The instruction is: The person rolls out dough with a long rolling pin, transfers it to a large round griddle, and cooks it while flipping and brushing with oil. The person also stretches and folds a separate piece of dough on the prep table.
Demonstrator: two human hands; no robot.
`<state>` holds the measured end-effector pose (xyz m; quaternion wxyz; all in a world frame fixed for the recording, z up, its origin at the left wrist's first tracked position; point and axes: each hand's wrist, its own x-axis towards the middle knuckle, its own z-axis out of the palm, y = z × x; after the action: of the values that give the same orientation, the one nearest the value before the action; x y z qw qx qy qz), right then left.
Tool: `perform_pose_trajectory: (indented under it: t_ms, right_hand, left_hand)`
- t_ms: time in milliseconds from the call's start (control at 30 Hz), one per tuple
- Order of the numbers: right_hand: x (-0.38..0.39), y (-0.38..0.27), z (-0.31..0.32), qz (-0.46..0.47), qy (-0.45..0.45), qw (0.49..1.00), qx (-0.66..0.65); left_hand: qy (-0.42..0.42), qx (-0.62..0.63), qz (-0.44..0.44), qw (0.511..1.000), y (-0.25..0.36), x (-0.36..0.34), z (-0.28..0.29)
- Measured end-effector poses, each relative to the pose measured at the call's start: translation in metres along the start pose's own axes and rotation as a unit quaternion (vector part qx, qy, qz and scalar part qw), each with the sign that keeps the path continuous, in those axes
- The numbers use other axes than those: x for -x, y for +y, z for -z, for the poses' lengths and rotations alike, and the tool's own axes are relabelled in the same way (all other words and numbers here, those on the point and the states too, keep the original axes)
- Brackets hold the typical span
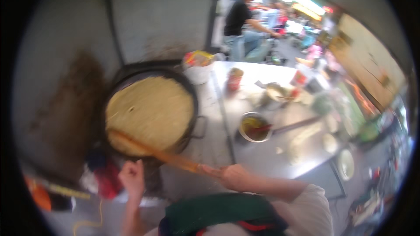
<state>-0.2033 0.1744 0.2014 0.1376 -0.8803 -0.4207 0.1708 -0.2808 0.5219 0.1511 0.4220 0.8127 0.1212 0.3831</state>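
A large round pan (195, 105) holds a wide pale-yellow pancake (151, 111) that nearly fills it. My right hand (232, 177) is closed round one end of a long, flat wooden spatula (164, 154). The spatula slants across the pan's front rim, its far end over the pancake's lower left edge. Just in front of the pan, my left hand (132, 178) is raised with its fingers curled in; whether anything is inside them is hidden. To the right, a steel pot (255, 126) contains brownish-yellow liquid and a red-handled utensil.
On the steel counter (210, 144) stand a red jar (235, 80), a white tub (199, 72) with a colourful packet and a metal bowl (275, 94). A red cloth (108, 179) lies left of my left hand. Beyond the counter, a person in black (240, 22) sits on a scooter.
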Motion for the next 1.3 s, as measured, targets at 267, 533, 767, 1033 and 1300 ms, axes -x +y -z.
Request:
perform_pose_trajectory:
  t_ms: [267,533,767,1033,1300]
  right_hand:
    - [0.077,0.036,0.064,-0.074,0.166,0.983,-0.027]
    - [0.115,0.005,0.160,-0.218,0.031,0.938,0.269]
    - [0.091,-0.006,0.197,-0.122,0.083,0.934,0.326]
    - [-0.031,0.099,0.165,-0.038,0.182,0.953,0.238]
    - [-0.067,0.113,0.107,-0.024,0.181,0.982,-0.042]
  left_hand:
    - [-0.204,-0.206,-0.003,0.957,-0.067,-0.086,-0.019]
    - [-0.308,-0.419,-0.014,0.854,-0.109,-0.139,-0.035]
    - [-0.247,-0.473,-0.099,0.840,-0.219,-0.152,-0.052]
    - [-0.364,-0.329,0.042,0.870,-0.067,-0.108,-0.098]
    - [-0.222,-0.108,-0.142,0.959,0.002,-0.079,-0.141]
